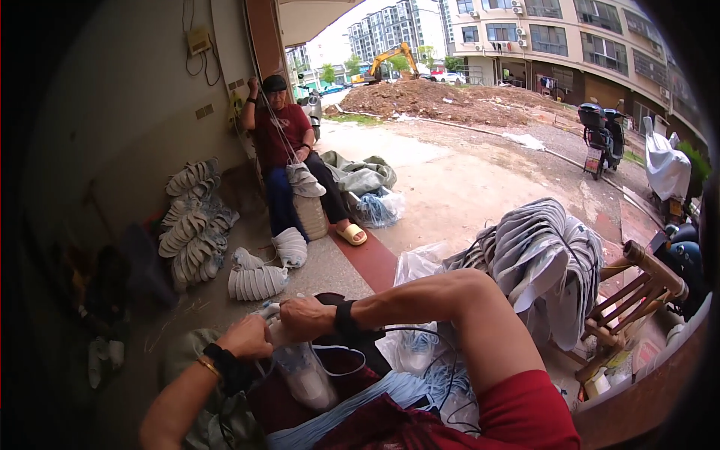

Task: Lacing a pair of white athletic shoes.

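Note:
A pale grey shoe upper (309,381) hangs over my lap, its top end between my two hands. My left hand (250,337) is closed on its edge, fingers curled. Right beside it, almost touching, my right hand (304,318) is closed on the same end. Exactly what the fingertips pinch is hidden. A bundle of light-blue shoelaces (360,409) lies across my lap below the upper, and more laces (448,382) spread over clear plastic at the right. A dark cord runs from near my right wrist toward them.
Stacked shoe uppers (536,247) are heaped near a wooden chair (626,304) at the right. More uppers (257,283) lie on the floor ahead and against the left wall. A seated person (285,142) pulls long laces through uppers. Outside stand scooters (600,139) and an excavator (394,61).

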Motion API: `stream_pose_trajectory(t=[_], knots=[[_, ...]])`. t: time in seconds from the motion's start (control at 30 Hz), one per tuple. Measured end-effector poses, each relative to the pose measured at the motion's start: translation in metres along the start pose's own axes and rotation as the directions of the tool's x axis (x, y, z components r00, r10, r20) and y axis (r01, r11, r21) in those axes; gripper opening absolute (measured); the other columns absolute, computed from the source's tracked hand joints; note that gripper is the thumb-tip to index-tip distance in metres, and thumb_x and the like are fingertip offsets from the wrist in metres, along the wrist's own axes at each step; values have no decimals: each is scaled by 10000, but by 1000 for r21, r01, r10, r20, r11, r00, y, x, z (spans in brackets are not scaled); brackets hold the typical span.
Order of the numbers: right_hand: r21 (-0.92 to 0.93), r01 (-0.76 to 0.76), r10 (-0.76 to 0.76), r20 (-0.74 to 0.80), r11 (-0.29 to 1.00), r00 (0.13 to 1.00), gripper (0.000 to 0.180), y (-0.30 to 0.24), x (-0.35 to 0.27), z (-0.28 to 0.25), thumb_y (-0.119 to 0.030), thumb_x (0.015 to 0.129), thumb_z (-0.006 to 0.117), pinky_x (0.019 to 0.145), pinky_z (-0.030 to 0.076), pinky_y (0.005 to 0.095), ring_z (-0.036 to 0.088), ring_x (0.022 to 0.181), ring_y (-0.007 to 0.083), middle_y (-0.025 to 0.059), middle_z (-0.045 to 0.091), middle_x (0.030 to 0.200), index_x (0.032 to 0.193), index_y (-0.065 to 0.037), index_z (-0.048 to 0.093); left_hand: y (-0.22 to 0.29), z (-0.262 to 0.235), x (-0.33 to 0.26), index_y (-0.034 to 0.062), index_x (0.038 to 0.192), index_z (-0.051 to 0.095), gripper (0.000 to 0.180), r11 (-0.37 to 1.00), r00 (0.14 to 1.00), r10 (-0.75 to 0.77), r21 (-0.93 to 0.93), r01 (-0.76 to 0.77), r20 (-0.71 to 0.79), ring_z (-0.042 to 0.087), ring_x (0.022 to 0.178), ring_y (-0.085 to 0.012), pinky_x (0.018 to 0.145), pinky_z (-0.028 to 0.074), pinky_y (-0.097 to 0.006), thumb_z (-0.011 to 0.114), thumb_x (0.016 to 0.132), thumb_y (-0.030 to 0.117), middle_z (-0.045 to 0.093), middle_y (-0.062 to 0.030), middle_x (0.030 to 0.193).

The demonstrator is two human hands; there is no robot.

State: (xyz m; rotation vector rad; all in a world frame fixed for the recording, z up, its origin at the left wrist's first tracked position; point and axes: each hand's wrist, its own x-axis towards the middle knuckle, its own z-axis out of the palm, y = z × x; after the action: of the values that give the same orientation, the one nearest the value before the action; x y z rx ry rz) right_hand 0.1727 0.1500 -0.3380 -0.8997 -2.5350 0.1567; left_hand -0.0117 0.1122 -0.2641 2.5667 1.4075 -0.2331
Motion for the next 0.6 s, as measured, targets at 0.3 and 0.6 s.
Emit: stream_pose_trajectory(t=[0.3,0.6], knots=[[851,143,369,-363,506,856,372,-23,36,-103,-364,1001,547,549,355,256,437,619,62,-21,502,698,912,-17,646,17,-38,-9,47,976,655,181,406,932,-86,-867,-290,-352,561,661,-42,572,430,-204,626,970,226,625,5,770],[409,260,10,-551,874,834,380,-44,53,-142,-334,979,599,672,483,314,597,731,153,73,606,802,988,35,688,46,-74,-32,61,1003,589,259,501,836,-145,-768,-398,-529,361,530,-26,484,291,-188,531,1030,312,441,57,663]])
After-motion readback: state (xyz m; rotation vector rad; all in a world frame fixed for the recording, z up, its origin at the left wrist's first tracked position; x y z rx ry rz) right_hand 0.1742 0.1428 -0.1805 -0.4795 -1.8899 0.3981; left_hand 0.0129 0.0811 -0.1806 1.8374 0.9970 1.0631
